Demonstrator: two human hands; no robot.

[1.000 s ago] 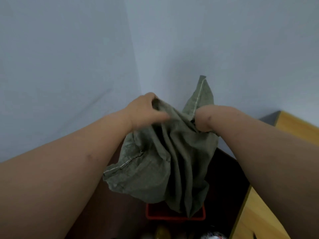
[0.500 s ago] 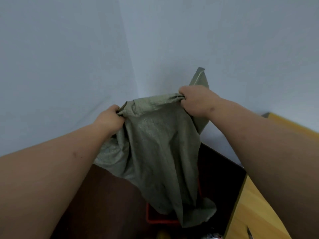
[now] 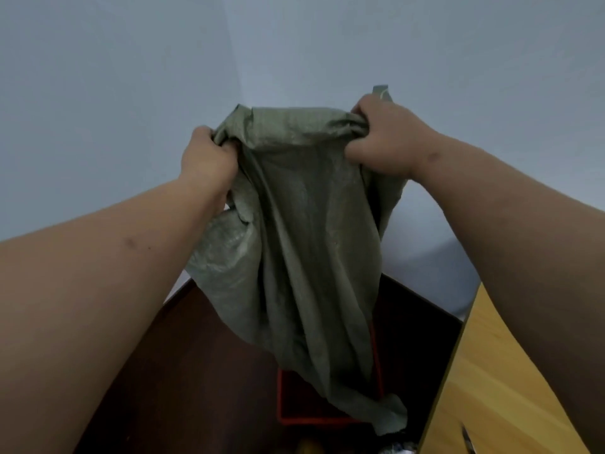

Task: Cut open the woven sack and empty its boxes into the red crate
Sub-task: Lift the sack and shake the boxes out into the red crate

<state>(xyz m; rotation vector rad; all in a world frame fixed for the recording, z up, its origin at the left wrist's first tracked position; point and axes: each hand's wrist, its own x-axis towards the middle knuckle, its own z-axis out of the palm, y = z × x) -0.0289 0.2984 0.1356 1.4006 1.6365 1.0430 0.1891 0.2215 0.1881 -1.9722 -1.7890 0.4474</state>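
Head view is showing both sets of fingers curling tight into bunched cloth: the left hand [image 3: 206, 158] is gripping one upper corner of the sack [image 3: 307, 244], knuckles closed over a wad of the grey-green weave, and the right hand [image 3: 381, 142] is clenching the other corner a little higher, with a small tip of fabric poking up just behind it. Between the two fists the top edge is stretching across, and below it the sack is hanging limp in long folds, looking slack. Both bare forearms are reaching up and forward from the lower corners. The sack's bottom end is draping down over the red crate [image 3: 294, 417], covering most of it, so I cannot tell what is lying inside. The crate is sitting on a dark brown surface [image 3: 196, 371]. A light wooden tabletop [image 3: 484, 388] is running along the right, and pale walls [image 3: 114, 93] are meeting in a corner behind.
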